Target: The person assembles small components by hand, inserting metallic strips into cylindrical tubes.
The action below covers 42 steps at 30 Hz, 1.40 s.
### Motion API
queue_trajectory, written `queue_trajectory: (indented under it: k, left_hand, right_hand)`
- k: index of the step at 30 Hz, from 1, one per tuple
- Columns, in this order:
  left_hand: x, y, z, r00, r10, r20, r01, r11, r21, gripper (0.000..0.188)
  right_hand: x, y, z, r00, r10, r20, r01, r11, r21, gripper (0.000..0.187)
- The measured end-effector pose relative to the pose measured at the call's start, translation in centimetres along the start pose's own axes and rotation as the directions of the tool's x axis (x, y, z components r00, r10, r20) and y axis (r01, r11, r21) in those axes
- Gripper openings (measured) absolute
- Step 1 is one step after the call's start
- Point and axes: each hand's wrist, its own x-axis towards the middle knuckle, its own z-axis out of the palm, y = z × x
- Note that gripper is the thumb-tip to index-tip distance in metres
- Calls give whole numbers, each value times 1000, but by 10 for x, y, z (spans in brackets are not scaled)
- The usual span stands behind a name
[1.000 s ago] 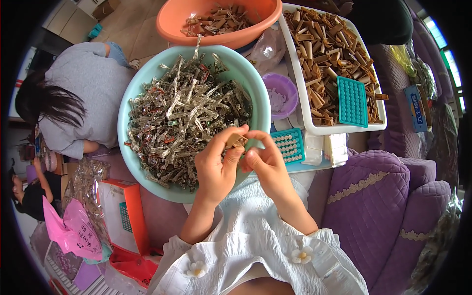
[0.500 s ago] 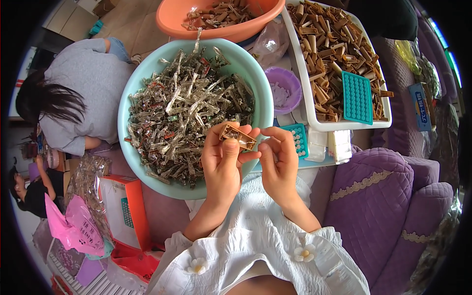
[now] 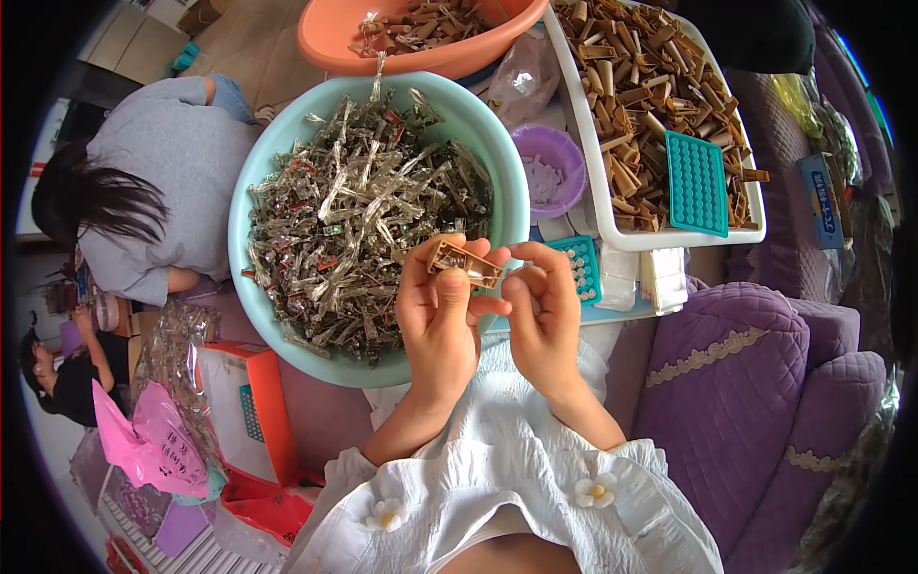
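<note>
My left hand (image 3: 435, 330) grips a small brown plastic half-shell (image 3: 476, 269), its hollow side up, with thumb and fingers. Inside the shell lie clear and metallic-looking parts, too small to name. Close by its right end, my right hand (image 3: 545, 320) has thumb and index finger drawn together in a pinch. Whatever is between those fingertips, if anything, I cannot make out. Both hands are over the near right rim of a mint-green basin (image 3: 251, 320), heaped with bundles of clear wires and small circuit pieces (image 3: 359, 206).
Brown shells fill a white tray (image 3: 595, 182), with a teal pitted tray (image 3: 696, 182) on top. A purple bowl (image 3: 577, 167) of white pieces and a teal tray of round parts (image 3: 581, 273) stand near. An orange basin (image 3: 459, 65) lies beyond; another person (image 3: 177, 182) sits left.
The brown shell has tilted slightly in my left hand. Both hands stay nearly in place, and the whole view has shifted a little.
</note>
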Motion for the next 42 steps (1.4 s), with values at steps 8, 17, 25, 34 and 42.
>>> queue_trajectory:
  k: [8, 17, 25, 34, 42]
  left_hand:
    - [1, 1, -8, 992, -129, 12, 128, 966, -225, 27]
    - [0, -9, -10, 997, -28, 77, 24, 998, 52, 31]
    - [-9, -12, -8, 995, 41, 93, -74, 920, 385, 26]
    - [-18, -15, -1, 988, -119, 99, 111, 990, 87, 31]
    - [-7, -9, -20, 977, -183, 109, 181, 983, 36, 37]
  right_hand:
    - [6, -2, -7, 949, 226, 222, -251, 964, 92, 31]
    - [11, -2, -9, 973, 189, 133, -217, 946, 242, 37]
    - [12, -3, -11, 941, 296, 163, -302, 953, 18, 34]
    - [-4, 12, -27, 885, 246, 394, -396, 844, 363, 33]
    - [-32, 71, -118, 937, 338, -85, -348, 903, -253, 14]
